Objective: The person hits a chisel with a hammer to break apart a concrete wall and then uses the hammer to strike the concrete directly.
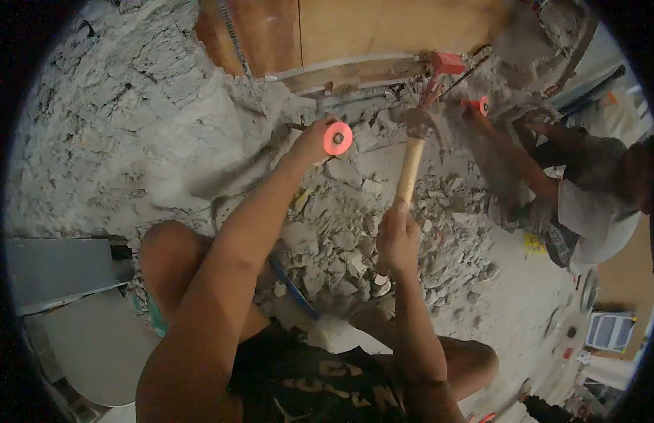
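My left hand (314, 142) is closed around a chisel with a round pink-red hand guard (345, 139). The chisel's dark shaft (294, 126) points left, toward the rough broken concrete. My right hand (397, 243) grips a hammer by its pale wooden handle (410, 169). The hammer's head (420, 123) is up, to the right of the chisel guard, apart from it and somewhat blurred. Between and below both hands lies a heap of broken rubble (334, 243).
At right a crouching person (588, 197) holds another chisel with a red guard (483, 106). Near it is a red block-headed tool (448, 63). Wooden panels (397, 28) stand at the back. A blue bar (291, 285) lies by my legs; a grey concrete mass (143, 127) rises at left.
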### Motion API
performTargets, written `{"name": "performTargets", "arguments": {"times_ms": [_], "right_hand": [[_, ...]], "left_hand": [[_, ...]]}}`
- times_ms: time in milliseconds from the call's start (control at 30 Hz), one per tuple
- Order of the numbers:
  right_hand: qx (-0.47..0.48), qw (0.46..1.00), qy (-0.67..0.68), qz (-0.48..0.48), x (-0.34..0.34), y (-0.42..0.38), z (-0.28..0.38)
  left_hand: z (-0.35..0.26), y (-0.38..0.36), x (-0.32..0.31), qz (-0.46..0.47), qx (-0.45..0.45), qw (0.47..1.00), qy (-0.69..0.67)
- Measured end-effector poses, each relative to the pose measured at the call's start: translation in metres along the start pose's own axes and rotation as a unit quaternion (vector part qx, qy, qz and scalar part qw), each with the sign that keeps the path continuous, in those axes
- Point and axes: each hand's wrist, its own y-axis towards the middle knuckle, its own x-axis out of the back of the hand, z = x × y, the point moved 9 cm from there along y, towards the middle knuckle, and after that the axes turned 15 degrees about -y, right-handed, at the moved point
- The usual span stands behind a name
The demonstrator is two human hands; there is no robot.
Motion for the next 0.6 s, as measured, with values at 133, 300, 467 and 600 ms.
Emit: {"name": "performTargets", "arguments": {"times_ms": [133,300,467,600], "right_hand": [[0.091,0.994,0.014,-0.053,0.021,-0.016,0.052],[0.086,0.991,0.090,-0.057,0.033,-0.021,0.081],[0.179,0.940,0.289,-0.034,0.039,-0.044,0.109],[0.342,0.862,0.371,0.045,0.033,-0.076,0.178]], "left_hand": [[0.029,0.006,-0.009,0.004,-0.041,0.999,0.012],[0.033,0.006,-0.001,-0.053,-0.052,0.997,-0.038],[0.031,0.015,0.020,-0.082,-0.041,0.996,-0.006],[0.040,0.013,0.032,-0.126,-0.057,0.990,0.035]]}}
